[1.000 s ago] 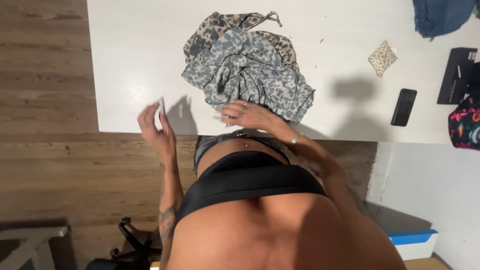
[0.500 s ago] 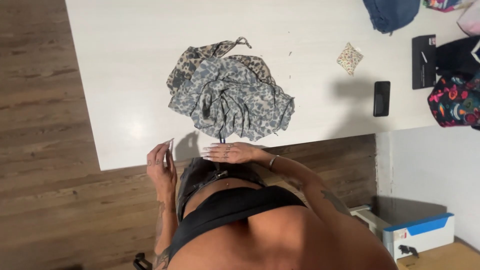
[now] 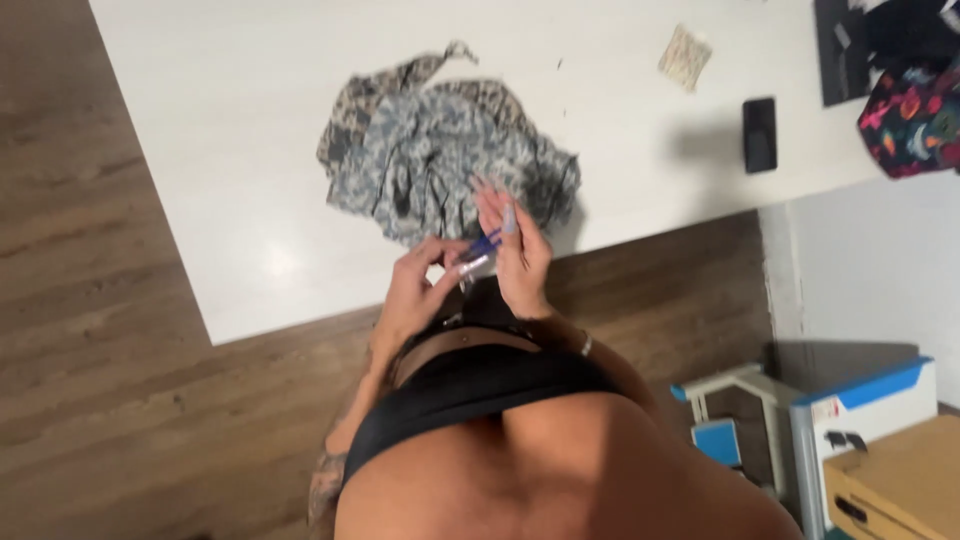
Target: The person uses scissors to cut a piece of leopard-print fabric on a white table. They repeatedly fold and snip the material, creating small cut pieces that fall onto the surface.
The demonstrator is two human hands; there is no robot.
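Both hands (image 3: 470,265) now meet, perhaps pinching a small blue item (image 3: 484,245).

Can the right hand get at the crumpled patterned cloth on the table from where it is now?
Probably yes: the right hand sits at the near edge of the cloth with nothing between, though its fingers share a small blue item with the left hand.

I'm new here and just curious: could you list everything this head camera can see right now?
patterned garment: one, grey and brown, crumpled on the table.
table: one, white, upper part of the view.
phone: one, black, flat on the table at right.
small cloth patch: one, beige, top of the table.
floral fabric: one, dark with bright colours, far right.
boxes: several, white, blue and cardboard, lower right on the floor.
small object: one, blue and clear, between both hands.
left hand: pinching it.
right hand: holding it.
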